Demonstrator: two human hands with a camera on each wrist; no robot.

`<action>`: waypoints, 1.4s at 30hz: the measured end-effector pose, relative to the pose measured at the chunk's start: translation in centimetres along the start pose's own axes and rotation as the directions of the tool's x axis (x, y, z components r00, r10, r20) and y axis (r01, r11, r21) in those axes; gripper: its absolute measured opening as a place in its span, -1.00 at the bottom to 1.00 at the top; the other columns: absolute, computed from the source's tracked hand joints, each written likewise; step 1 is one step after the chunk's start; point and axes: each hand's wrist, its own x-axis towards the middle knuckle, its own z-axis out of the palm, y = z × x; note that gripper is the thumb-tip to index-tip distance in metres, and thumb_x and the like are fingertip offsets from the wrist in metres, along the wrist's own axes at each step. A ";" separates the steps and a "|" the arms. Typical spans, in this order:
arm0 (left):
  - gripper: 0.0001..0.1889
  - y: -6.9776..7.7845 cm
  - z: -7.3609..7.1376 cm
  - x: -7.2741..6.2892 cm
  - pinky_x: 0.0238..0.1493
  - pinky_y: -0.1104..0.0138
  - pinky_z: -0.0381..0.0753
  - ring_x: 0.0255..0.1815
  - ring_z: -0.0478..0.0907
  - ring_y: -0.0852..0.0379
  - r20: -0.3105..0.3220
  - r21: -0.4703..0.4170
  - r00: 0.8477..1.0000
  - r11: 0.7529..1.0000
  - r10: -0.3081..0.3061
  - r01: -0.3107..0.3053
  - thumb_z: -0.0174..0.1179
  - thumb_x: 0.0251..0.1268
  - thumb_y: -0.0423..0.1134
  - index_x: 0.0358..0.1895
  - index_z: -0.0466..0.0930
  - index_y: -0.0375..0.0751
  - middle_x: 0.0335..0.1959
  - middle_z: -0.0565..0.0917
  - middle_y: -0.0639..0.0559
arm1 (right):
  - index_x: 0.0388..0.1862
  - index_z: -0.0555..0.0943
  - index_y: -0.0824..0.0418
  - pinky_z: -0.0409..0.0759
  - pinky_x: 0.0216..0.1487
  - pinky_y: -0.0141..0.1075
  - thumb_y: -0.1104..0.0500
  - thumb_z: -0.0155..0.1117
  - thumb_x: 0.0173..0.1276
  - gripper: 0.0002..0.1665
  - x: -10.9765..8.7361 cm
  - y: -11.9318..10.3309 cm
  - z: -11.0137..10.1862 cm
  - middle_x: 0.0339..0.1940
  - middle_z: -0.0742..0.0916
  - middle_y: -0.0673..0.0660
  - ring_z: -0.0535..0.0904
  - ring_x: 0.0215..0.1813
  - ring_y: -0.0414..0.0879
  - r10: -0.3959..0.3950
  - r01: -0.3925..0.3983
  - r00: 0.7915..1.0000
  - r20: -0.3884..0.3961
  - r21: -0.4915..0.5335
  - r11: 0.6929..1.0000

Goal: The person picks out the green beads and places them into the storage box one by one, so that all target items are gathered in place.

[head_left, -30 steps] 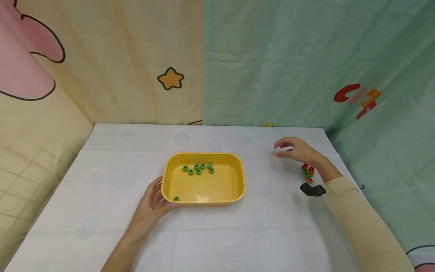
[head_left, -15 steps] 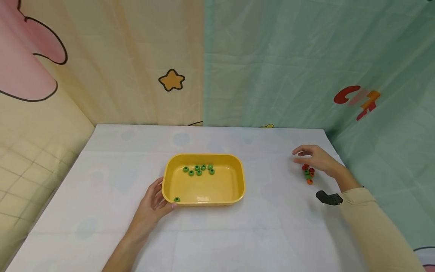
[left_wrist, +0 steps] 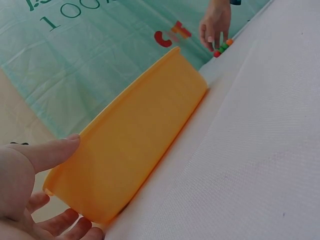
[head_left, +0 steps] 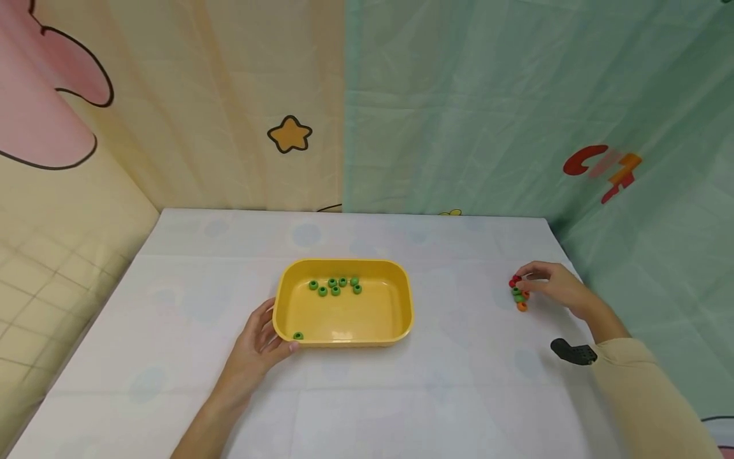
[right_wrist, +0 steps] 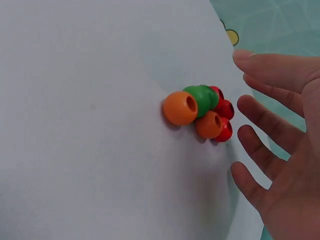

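My left hand (head_left: 252, 347) grips the near-left corner of a yellow plastic tray (head_left: 355, 343); in the left wrist view the thumb (left_wrist: 57, 150) lies at the rim and the other fingers curl round the end. Inside the tray are several green beads (head_left: 323, 291), most toward the back and one in the near-left corner. At the right, my right hand (head_left: 553, 287) hovers by a small cluster of beads. The right wrist view shows orange (right_wrist: 179, 109), green (right_wrist: 199, 101) and red beads (right_wrist: 223, 133), with parted, bent fingers (right_wrist: 265, 112) close to the red ones and nothing held.
A white cloth with pale spots covers the table (head_left: 447, 382). Printed curtains (head_left: 447, 115) hang behind and at the sides. A black strap piece (head_left: 573, 352) juts from the right sleeve (head_left: 648, 382).
My right hand has moved right and toward me, from beyond the bead cluster to just over it. The left hand and the tray have stayed in place.
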 end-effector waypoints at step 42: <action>-0.01 0.1 0.0 0.1 0.26 0.53 0.46 0.58 0.14 -0.16 -0.003 0.012 1.000 1.000 -0.014 0.014 0.46 0.28 -0.38 0.65 0.02 -0.04 0.60 0.15 -0.11 | -0.08 0.72 0.38 0.32 0.35 0.37 0.06 0.42 0.46 -0.64 -0.1 1.6 2.1 0.27 0.54 0.43 0.33 0.38 0.39 -0.044 0.042 0.992 -0.115 -0.021 0.999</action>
